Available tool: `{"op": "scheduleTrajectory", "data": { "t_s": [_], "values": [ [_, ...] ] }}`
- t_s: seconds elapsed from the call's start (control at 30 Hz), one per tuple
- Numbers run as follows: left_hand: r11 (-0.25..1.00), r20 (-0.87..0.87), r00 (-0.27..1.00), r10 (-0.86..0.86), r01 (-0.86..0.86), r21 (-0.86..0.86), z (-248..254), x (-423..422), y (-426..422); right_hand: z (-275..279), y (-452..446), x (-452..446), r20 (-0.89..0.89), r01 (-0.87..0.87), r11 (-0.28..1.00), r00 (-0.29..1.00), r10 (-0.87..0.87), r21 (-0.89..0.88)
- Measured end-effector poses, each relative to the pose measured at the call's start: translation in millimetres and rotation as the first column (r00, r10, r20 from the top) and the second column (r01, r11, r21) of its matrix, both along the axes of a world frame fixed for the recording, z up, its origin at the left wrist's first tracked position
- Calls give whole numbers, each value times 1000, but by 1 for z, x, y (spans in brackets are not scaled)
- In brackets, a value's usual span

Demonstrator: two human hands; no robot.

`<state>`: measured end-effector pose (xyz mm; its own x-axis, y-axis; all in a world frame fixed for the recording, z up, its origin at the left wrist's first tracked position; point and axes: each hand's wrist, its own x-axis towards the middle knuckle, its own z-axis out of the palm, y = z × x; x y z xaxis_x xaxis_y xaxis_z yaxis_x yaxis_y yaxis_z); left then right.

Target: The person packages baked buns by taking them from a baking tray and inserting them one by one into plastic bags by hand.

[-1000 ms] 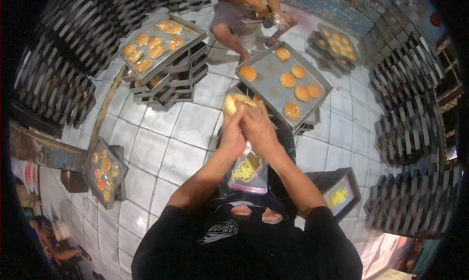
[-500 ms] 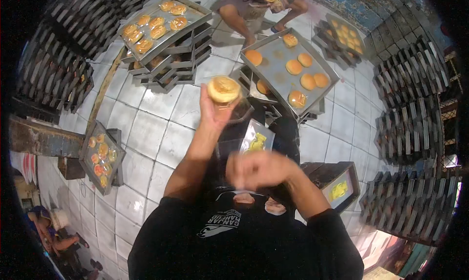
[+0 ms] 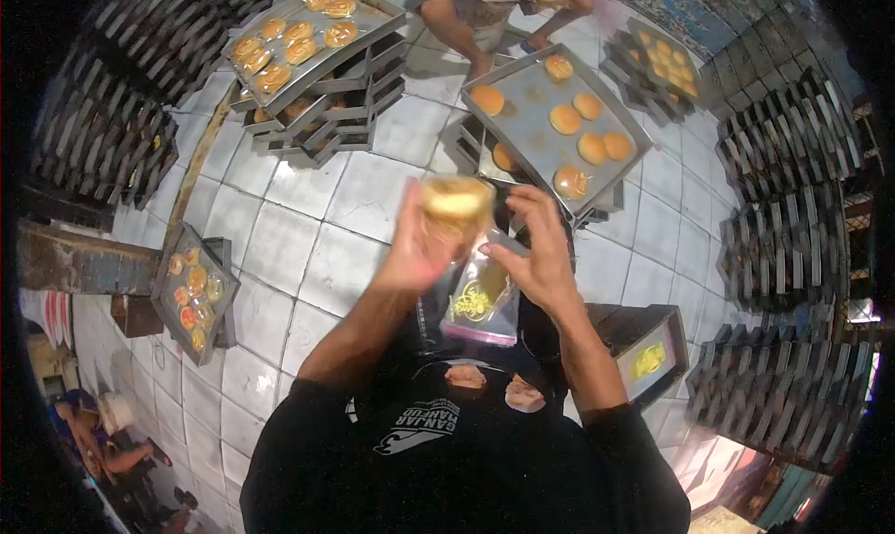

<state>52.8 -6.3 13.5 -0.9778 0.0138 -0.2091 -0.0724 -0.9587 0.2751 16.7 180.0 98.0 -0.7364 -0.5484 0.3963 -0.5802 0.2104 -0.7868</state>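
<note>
A golden bun (image 3: 454, 198), apparently in clear plastic, is held up by my left hand (image 3: 418, 250); both are blurred. Just to its right, my right hand (image 3: 541, 254) has its fingers apart and curved toward the bun, with nothing visibly held. Below and between the hands, a clear bag with yellow strips (image 3: 475, 299) lies over my lap. Ahead to the right, a metal tray (image 3: 536, 96) carries several round buns, some with a swirl on top.
Trays of wrapped buns (image 3: 308, 73) are stacked at the upper left. A smaller tray (image 3: 219, 324) of buns stands at left. At right is a box with yellow strips (image 3: 673, 371). A person (image 3: 443, 21) sits opposite with a bun. Dark tray stacks (image 3: 783, 245) line the walls.
My left hand has moved down and right with the bun. My right hand, a moment ago low over my lap, has risen beside the bun and opened its fingers.
</note>
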Motion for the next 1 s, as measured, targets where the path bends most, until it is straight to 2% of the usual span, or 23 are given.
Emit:
{"op": "scheduleTrajectory", "data": {
  "t_s": [0.03, 0.07, 0.1, 0.13, 0.17, 0.2, 0.23, 0.27, 0.3, 0.33, 0.37, 0.43, 0.47, 0.5, 0.57, 0.6, 0.63, 0.7, 0.77, 0.83, 0.9, 0.97, 1.0],
  "values": [
    [999, 111, 993, -35, 36, -8, 29, 8, 13, 4, -4, -5, -319, 84, 996, 945, -77, 8],
    [991, 141, 980, -137, 135, 23, 41, 13, 11, 4, -9, -9, -321, 76, 997, 944, -71, 5],
    [990, 153, 978, -143, 141, 23, 33, 13, 8, 2, -9, -5, -325, 51, 998, 945, -41, 23],
    [941, 174, 984, 27, 34, -337, 21, 4, 3, 1, -8, -4, -339, 28, 999, 941, -13, 39],
    [755, 117, 973, 199, -76, -652, 20, -6, -1, -6, -8, -14, -349, 31, 999, 937, -16, 38],
    [854, 130, 982, 136, -49, -518, 20, -11, -4, -23, -8, -30, -74, 111, 992, 992, -106, 62],
    [907, 27, 999, 27, -14, -422, 8, -18, -7, -36, -7, -44, 204, 174, 979, 960, -193, 107],
    [797, 1, 998, 67, -53, -602, 15, -17, -3, -34, -11, -51, 361, 214, 975, 906, -221, 61],
    [647, -34, 994, 106, -95, -757, 22, -18, 2, -30, -10, -55, 227, 274, 958, 931, -286, 83],
    [593, -87, 975, 203, -194, -782, 21, -25, 6, -30, -10, -61, 157, 258, 962, 950, -270, 92],
    [589, -101, 973, 206, -205, -782, 12, -31, 3, -28, -10, -63, 90, 251, 962, 961, -261, 107],
    [207, -350, 903, 249, -403, -891, 6, -42, 0, -27, -12, -63, -20, 214, 974, 977, -213, 76],
    [253, -295, 914, 278, -366, -896, 8, -44, 3, -26, -13, -64, -117, 167, 984, 980, -160, 55],
    [253, -299, 912, 280, -371, -893, 10, -45, 3, -25, -12, -70, -122, 165, 985, 980, -158, 55],
    [279, -105, 949, 297, -192, -941, 39, -39, 4, -23, -13, -79, 269, 239, 967, 929, -253, 84],
    [449, -23, 952, 306, -165, -878, 29, -46, 2, -20, -16, -84, 551, 275, 961, 806, -216, -25],
    [448, -13, 955, 296, -150, -881, 21, -43, 2, -14, -10, -79, 560, 284, 958, 798, -223, -24],
    [501, -65, 935, 348, -244, -830, 13, -43, -7, 1, -4, -81, 715, 259, 951, 697, -62, -169],
    [488, -112, 935, 336, -274, -828, 27, -34, -2, 3, -7, -79, 678, 219, 971, 728, -99, -93],
    [550, -16, 947, 322, -201, -811, 30, -29, 2, -2, -6, -73, 595, 155, 986, 787, -162, 63],
    [612, -20, 939, 344, -241, -754, 8, -36, -5, -19, -4, -83, 593, 207, 978, 786, -176, 16],
    [76, -279, 856, 436, -344, -936, 20, -35, -10, -17, 0, -89, 712, 186, 983, 692, -122, -12],
    [95, -262, 880, 395, -323, -942, 23, -22, -11, -22, 8, -82, 712, 152, 987, 699, -73, -48]
  ]
}}
